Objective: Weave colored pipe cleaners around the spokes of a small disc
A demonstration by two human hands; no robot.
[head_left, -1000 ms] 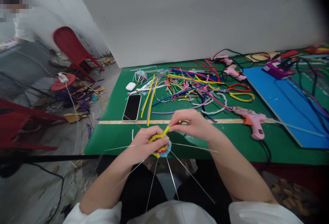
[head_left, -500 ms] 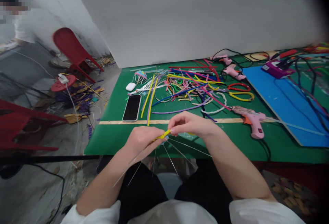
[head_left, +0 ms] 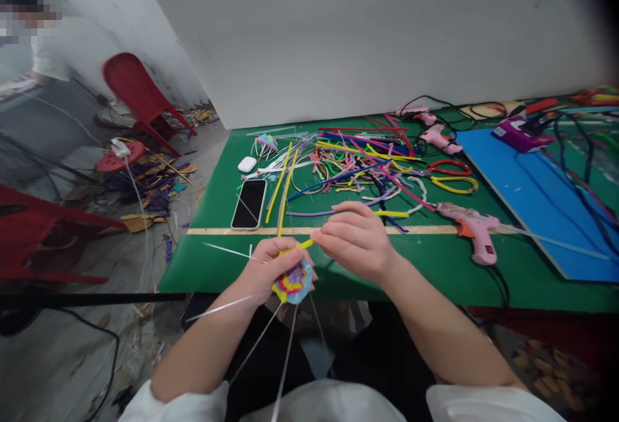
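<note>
My left hand (head_left: 271, 270) grips a small round woven disc (head_left: 296, 280) at its edge, near the table's front edge. The disc has rings of purple, yellow, pink and light blue, and thin stiff spokes stick out from it on several sides. A yellow pipe cleaner (head_left: 307, 244) runs from the disc's upper edge into my right hand (head_left: 355, 241), whose fingers are pinched shut on it. Beyond that hand a yellow length shows, likely the same strand's tail. My left fingers partly cover the disc's upper left side.
Behind my hands lie a phone (head_left: 249, 204), a white earbud case (head_left: 247, 164) and a heap of coloured pipe cleaners (head_left: 348, 167). Scissors (head_left: 452, 177) and a pink glue gun (head_left: 476, 231) are on the right, beside a blue board (head_left: 522, 202). A person (head_left: 53, 48) is at far left.
My left hand has turned the disc so its coloured face now shows and its spokes point down and left. My right hand has rolled over, its back now up, still pinching the yellow strand.
</note>
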